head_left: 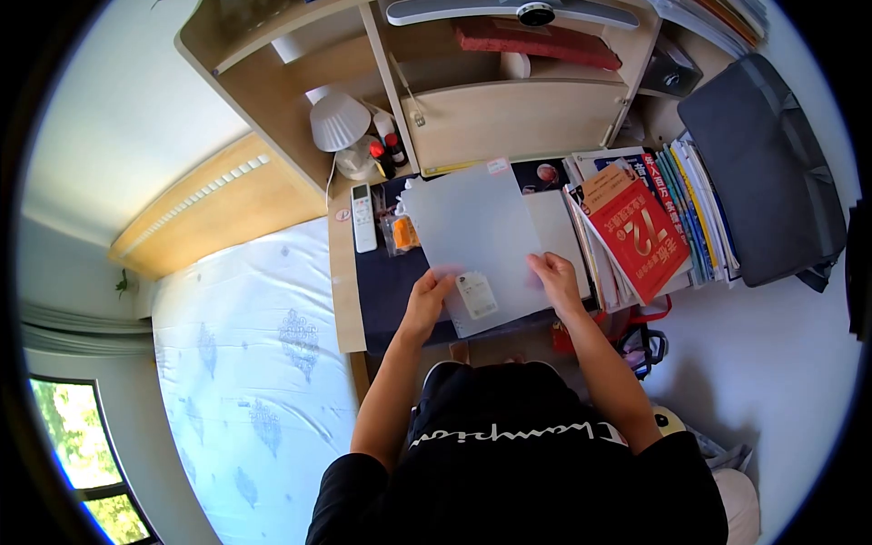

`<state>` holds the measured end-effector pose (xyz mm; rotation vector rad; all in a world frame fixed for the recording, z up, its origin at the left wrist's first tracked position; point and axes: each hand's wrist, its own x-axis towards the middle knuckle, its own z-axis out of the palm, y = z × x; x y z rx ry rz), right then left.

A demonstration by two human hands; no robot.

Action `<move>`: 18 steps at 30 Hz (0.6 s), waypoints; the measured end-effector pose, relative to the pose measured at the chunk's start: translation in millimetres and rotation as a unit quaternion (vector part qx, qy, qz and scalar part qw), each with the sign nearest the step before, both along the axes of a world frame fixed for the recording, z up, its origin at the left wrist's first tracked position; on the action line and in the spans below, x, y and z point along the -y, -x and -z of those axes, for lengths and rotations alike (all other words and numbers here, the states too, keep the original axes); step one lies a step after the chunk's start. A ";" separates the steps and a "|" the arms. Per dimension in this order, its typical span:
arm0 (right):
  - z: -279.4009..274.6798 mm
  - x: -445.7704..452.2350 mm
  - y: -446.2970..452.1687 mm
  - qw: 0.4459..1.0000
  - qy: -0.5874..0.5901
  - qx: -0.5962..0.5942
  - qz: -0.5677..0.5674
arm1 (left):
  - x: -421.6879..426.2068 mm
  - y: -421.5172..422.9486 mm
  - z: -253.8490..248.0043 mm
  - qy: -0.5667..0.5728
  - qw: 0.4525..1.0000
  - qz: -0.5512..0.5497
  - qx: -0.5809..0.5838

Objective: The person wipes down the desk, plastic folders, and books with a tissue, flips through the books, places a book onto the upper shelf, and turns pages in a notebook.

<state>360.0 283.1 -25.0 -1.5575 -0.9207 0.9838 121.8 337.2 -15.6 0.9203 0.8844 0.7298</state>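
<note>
A large notebook with a frosted, see-through cover is held tilted over the dark desk mat. What look like binding rings run along its left edge; a printed label shows low on it and a small sticker near its top. My left hand grips the lower left edge, thumb on the cover. On the right edge, my right hand pinches the cover between thumb and fingers. Behind the right side lies a pale flat item, partly hidden, whose kind I cannot tell.
Left on the desk are a white remote control, an orange packet and a lamp. To the right stand stacked books with a red book on top, then a dark grey bag. A bed adjoins the desk.
</note>
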 end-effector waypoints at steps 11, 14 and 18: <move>-13.6 21.3 6.1 0.993 -0.004 -0.117 -0.029 | 9.4 13.7 -1.2 0.086 0.995 -0.014 0.052; -11.8 25.3 1.4 0.991 -0.006 -0.124 -0.044 | 5.4 12.6 1.0 0.081 0.995 -0.009 0.063; -11.6 29.7 2.1 0.989 -0.014 -0.144 -0.043 | 1.5 8.7 6.7 0.073 0.995 -0.008 0.066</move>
